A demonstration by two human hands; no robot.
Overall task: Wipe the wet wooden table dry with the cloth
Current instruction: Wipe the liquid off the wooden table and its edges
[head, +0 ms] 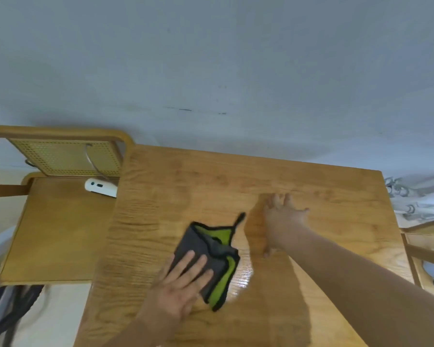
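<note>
Pressing cloth [198, 246] with flat left hand [183, 286], long axis near-to-far, loop [239, 219] pointing away, right hand [283, 221] splayed on table [161, 184]

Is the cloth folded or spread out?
Folded: the cloth lies in overlapping grey layers, green underside showing, under the left hand.

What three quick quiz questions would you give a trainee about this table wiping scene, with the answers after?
1. True or false: the left hand presses flat on the cloth.
2. The right hand rests on: A the table, B the cloth, C the left hand.
3. Fill in: the cloth is grey and ____.

Key: 1 true; 2 A; 3 green.
</note>
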